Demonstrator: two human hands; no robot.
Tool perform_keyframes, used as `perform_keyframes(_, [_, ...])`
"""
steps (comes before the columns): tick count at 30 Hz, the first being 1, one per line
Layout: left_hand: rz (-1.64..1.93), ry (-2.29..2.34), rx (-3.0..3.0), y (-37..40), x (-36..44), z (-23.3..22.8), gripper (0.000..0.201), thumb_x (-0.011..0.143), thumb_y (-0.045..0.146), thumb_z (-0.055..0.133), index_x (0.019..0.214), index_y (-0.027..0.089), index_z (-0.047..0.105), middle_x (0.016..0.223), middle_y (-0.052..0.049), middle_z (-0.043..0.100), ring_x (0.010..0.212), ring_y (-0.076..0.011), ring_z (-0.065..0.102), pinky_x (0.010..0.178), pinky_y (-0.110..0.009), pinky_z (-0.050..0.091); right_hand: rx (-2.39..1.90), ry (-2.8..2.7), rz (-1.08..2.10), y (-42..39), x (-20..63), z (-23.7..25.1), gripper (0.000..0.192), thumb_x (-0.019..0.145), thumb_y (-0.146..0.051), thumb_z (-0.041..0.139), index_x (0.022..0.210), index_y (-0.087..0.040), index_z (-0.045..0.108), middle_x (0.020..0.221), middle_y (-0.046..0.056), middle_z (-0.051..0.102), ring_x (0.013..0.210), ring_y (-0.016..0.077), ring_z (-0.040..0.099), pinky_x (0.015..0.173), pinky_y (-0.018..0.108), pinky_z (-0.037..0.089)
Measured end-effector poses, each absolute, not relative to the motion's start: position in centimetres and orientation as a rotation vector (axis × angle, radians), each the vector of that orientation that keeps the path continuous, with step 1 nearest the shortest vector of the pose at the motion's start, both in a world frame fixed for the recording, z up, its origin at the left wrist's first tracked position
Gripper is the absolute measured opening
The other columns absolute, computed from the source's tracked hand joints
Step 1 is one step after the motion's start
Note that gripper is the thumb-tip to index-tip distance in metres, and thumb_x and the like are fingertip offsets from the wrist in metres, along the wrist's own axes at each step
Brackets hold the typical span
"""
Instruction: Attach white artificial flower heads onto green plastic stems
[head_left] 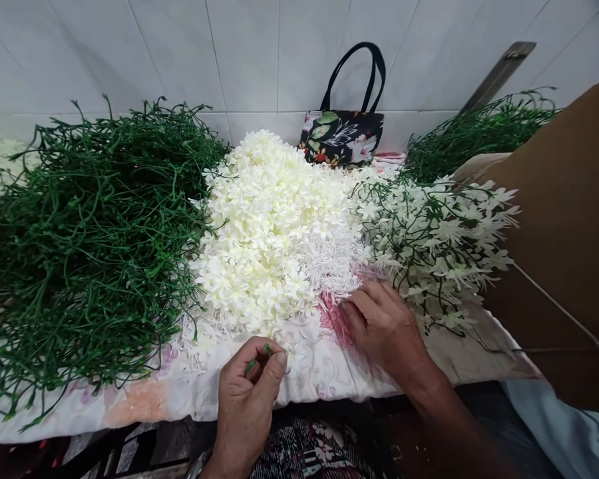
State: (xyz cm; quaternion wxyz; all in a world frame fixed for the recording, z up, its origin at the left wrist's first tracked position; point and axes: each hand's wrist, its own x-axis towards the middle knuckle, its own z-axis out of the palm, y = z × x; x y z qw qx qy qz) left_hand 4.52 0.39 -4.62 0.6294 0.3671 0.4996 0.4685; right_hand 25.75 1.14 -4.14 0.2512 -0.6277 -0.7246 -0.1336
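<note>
My left hand point(253, 392) is pinched near the cloth's front edge around a green plastic stem point(267, 348), whose tip pokes out between thumb and forefinger. Something whitish shows just beside the thumb, too small to make out. At the lower edge of a heap of thin white stamens point(332, 263), my right hand point(382, 326) has its fingers drawn together, touching the strands. What its fingertips hold, if anything, is hidden. Between and beyond the hands spreads a big pile of cream-white artificial petals point(264, 226).
A tall tangle of green stems point(94, 233) fills the left side. Assembled white flowers on stems point(439, 246) lie at right, beside a brown cardboard box point(564, 266). A floral handbag point(342, 138) stands against the tiled wall. Patterned cloth point(199, 392) covers the table.
</note>
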Motion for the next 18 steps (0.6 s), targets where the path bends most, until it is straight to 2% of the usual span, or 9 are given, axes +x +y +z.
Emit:
perform_keyframes(5, [1.065,1.151,0.84,0.4,4.6,-4.7,0.027,0.067,0.038,0.075,0.067,0.014,0.064,0.059,0.003,0.048,0.048,-0.005,0.031,0.041,-0.017,0.025,-1.655,-1.913,-0.226,0.6,25.6,-4.1,0.02,0.087,-0.013,0.047,0.07,-0.018,0.057,0.071,0.005,0.055,0.072,0.0174,0.05,0.068,0.03,0.041])
perform_keyframes(12, [1.116,1.168,0.903,0.1,5.2,-3.7,0.026,0.07,0.038,0.072,0.064,0.015,0.062,0.06,0.003,0.046,0.049,-0.0062,0.031,0.042,-0.019,0.023,-1.656,-1.81,0.037,-0.9,25.8,-3.3,0.017,0.083,-0.014,0.049,0.067,-0.02,0.052,0.056,-0.003,0.051,0.05,0.0094,0.045,0.052,0.022,0.036])
perform_keyframes(15, [1.123,1.177,0.902,0.1,5.4,-3.6,0.025,0.068,0.037,0.072,0.064,0.015,0.061,0.058,0.004,0.044,0.048,-0.0061,0.03,0.041,-0.019,0.023,-1.663,-1.9,0.017,-1.2,25.7,-3.3,0.021,0.084,-0.016,0.049,0.064,-0.02,0.051,0.055,-0.003,0.049,0.051,0.01,0.044,0.052,0.022,0.035])
perform_keyframes(18, [1.114,1.141,0.95,0.1,5.2,-3.9,0.025,0.069,0.038,0.071,0.064,0.015,0.062,0.058,0.003,0.045,0.049,-0.0065,0.031,0.041,-0.019,0.025,-1.676,-2.034,-0.151,-1.3,25.4,-3.6,0.025,0.088,-0.015,0.045,0.063,-0.019,0.052,0.06,0.001,0.051,0.058,0.0136,0.047,0.06,0.026,0.037])
